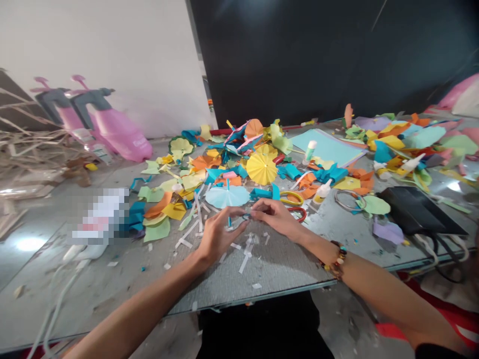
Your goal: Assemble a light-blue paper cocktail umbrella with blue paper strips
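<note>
My left hand point(219, 232) and my right hand point(275, 214) meet over the grey table point(269, 269), fingers pinched together on a small blue paper piece point(247, 216) held between them. A thin blue stick point(229, 223) shows by my left fingers. Just beyond my hands lies a light blue paper umbrella point(227, 196), and farther back a yellow paper umbrella point(261, 168). White paper strips point(245, 252) lie scattered under my hands. A beaded bracelet point(338, 259) is on my right wrist.
Colourful paper scraps point(194, 179) cover the far table. Scissors with yellow and red handles point(294, 202), glue bottles point(310, 149), a stack of light blue sheets point(329, 145), a wire ring point(348, 199) and a black pouch point(415, 209) lie right. Pink plastic bags point(119, 132) sit left.
</note>
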A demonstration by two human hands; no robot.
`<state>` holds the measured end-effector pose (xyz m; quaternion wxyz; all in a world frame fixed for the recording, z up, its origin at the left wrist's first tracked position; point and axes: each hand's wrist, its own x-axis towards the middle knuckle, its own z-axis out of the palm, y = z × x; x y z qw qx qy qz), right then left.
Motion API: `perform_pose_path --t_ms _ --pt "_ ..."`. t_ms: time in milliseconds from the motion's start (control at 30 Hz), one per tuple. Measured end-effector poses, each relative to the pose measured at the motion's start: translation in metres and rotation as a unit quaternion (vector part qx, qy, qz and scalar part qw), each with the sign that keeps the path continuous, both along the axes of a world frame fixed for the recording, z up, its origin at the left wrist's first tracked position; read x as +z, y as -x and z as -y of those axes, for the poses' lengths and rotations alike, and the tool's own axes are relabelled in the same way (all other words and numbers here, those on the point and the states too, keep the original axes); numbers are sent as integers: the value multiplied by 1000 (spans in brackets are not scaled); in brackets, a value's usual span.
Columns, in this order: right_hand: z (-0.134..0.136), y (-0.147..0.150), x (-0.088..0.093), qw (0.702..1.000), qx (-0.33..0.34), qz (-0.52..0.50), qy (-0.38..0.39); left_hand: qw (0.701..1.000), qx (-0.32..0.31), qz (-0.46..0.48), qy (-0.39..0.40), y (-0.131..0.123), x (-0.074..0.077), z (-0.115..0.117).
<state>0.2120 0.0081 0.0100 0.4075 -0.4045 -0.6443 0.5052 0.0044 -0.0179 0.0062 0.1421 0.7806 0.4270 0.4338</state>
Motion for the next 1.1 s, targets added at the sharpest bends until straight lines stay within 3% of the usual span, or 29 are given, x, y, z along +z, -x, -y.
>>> perform_pose_path --t_ms 267,1100 --pt "4 2 1 1000 2 -5 4 999 -8 46 16 1 -2 0" --pt "3 1 1 1000 19 -9 5 999 -6 40 3 3 -3 -1"
